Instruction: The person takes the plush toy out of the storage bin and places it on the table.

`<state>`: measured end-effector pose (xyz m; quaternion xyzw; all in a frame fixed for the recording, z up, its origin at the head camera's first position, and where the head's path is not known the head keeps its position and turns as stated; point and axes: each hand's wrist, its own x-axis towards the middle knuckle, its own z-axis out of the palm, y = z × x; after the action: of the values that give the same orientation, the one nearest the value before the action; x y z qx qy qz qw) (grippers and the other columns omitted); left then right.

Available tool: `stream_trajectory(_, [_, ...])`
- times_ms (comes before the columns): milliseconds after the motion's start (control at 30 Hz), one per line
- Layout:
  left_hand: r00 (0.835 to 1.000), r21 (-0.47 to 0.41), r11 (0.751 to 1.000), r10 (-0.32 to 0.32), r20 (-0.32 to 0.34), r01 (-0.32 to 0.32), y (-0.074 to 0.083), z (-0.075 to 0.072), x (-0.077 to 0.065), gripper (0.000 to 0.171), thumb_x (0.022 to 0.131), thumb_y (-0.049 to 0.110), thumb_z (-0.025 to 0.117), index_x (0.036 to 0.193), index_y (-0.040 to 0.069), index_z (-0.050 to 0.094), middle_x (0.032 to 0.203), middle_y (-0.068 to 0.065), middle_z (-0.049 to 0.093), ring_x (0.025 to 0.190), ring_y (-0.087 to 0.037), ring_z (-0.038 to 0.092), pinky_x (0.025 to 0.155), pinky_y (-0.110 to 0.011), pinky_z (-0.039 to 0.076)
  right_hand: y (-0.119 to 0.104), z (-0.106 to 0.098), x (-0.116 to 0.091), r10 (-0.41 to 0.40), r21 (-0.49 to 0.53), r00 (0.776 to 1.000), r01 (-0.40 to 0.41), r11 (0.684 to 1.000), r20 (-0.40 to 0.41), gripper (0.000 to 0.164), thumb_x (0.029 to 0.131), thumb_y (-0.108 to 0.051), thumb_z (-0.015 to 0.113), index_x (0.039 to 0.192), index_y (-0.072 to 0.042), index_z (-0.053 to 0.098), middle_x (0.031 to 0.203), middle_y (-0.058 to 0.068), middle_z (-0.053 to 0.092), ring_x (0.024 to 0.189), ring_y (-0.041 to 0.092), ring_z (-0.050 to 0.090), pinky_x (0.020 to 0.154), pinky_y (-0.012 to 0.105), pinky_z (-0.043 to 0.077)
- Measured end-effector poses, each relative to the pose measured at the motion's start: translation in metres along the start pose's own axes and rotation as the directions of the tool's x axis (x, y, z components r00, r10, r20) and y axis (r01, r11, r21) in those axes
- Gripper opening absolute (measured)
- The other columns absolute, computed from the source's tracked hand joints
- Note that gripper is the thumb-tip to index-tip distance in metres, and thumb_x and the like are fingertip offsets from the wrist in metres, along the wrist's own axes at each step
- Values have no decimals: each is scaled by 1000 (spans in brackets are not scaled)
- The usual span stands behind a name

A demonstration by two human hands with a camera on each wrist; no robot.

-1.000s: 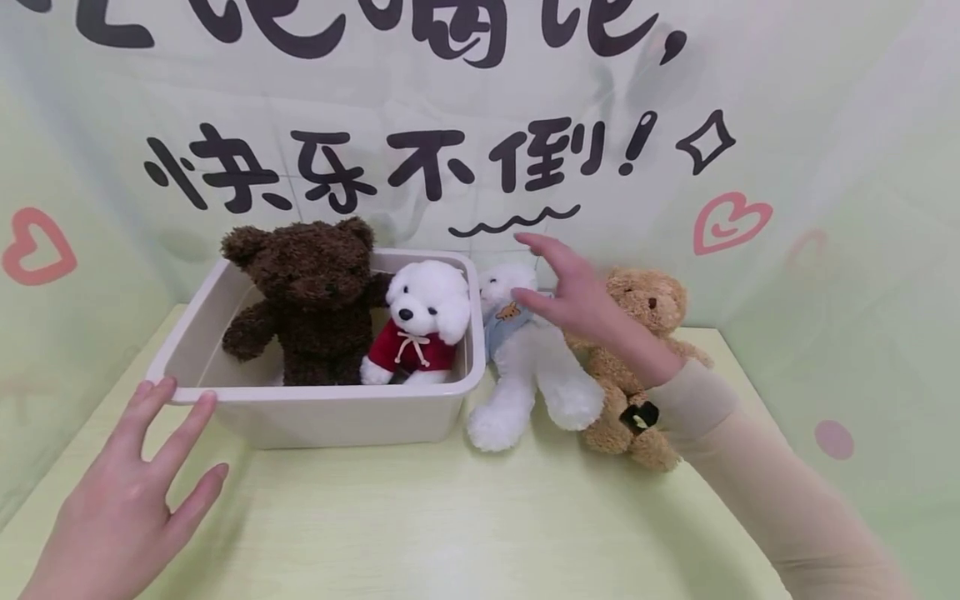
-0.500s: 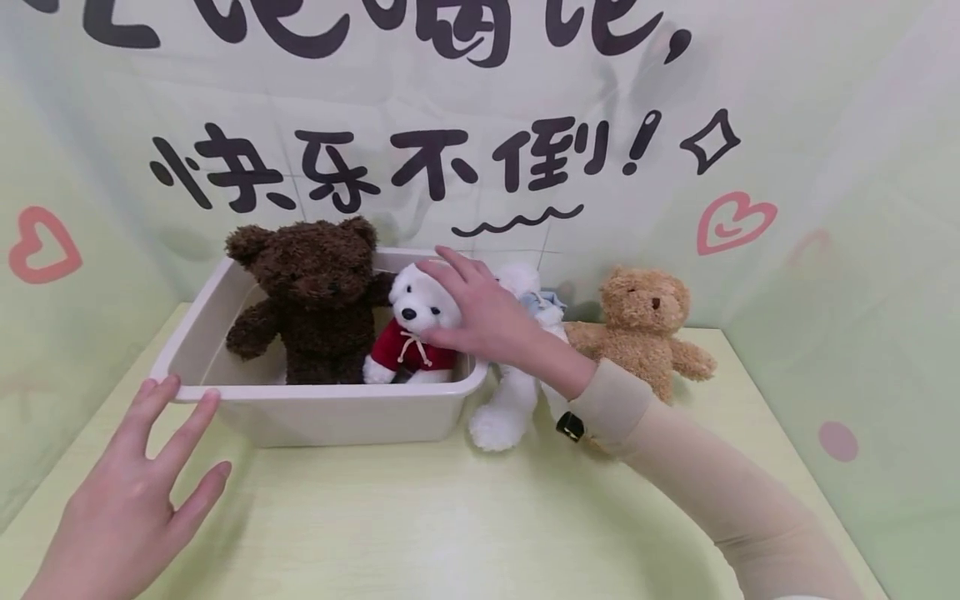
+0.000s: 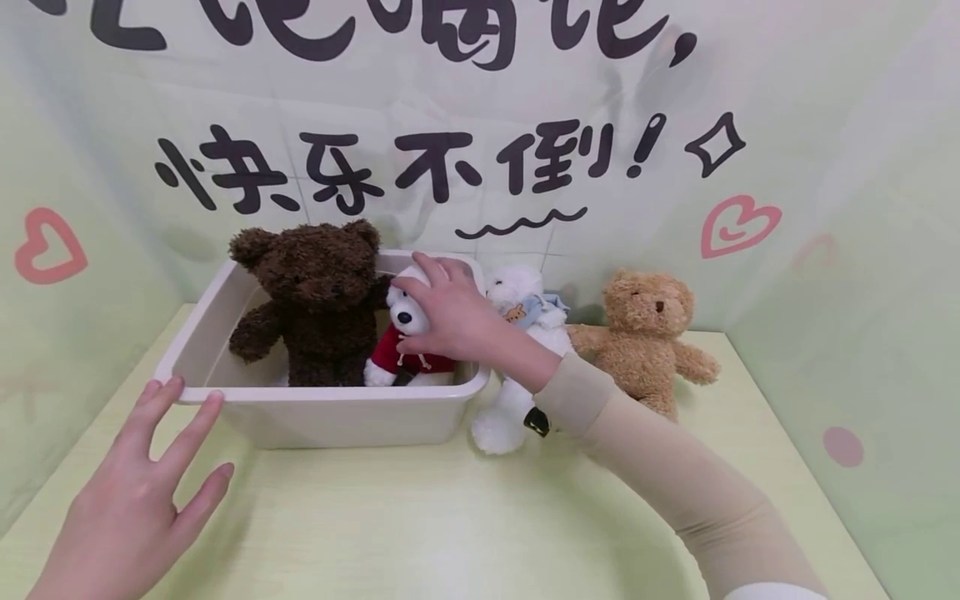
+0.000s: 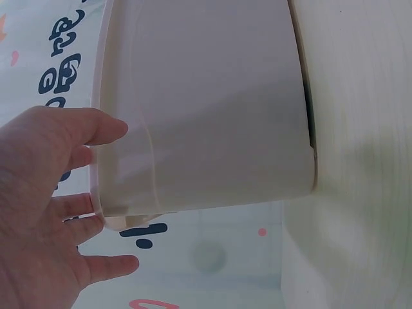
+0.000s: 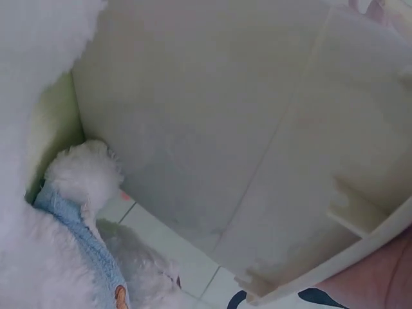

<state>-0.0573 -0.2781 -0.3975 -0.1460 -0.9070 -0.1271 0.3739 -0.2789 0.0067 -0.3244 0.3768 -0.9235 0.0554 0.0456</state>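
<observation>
In the right end of the box (image 3: 330,393), your right hand (image 3: 453,321) holds the white dog (image 3: 403,317), fingers bent over its head and thumb on the chest of its red shirt (image 3: 386,350); how firmly they press, you can't tell here. A hold lower down, round the body, would probably steady this soft toy better than the head alone. Shift gently, as the brown bear (image 3: 315,300) sits upright just beside it and could be nudged. Your left hand (image 3: 131,492) touches the near left corner of the box, fingers spread rather than clasped; light pressure there should stop it sliding. Just outside the right wall, the white bear (image 3: 499,423) is partly hidden behind your right sleeve (image 3: 652,467), so mind the cuff doesn't drag it. Farther right on the table (image 3: 450,525) is the tan bear (image 3: 637,362), apart from the box.
</observation>
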Motion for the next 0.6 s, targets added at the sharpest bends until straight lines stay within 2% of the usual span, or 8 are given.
stream_trajectory(233, [1000, 2, 1000, -4, -1, 4, 0, 0, -1, 75, 104, 63, 33, 141, 3, 60, 147, -34, 43, 148, -41, 33, 52, -69, 47, -5, 1, 4, -52, -77, 998, 50, 996, -24, 69, 88, -43, 80, 150, -26, 53, 162, 13, 33, 141, 42, 35, 108, 51, 43])
stream_trajectory(367, [1000, -7, 1000, -9, 14, 9, 1, -1, -1, 76, 104, 64, 32, 143, 5, 59, 147, -34, 43, 149, -40, 32, 46, -64, 46, -3, 0, 1, -84, -90, 995, 79, 993, -55, 61, 86, -36, 81, 143, -27, 61, 158, 11, 39, 137, 41, 40, 102, 47, 47])
stream_trajectory(600, [1000, -15, 1000, -15, 21, 15, 2, -3, -1, 76, 104, 64, 33, 144, 5, 58, 148, -33, 43, 150, -39, 31, 44, -62, 44, -2, -1, -3, -140, -113, 984, 127, 985, -110, 53, 83, -42, 81, 133, -29, 70, 153, 10, 47, 133, 39, 46, 102, 47, 47])
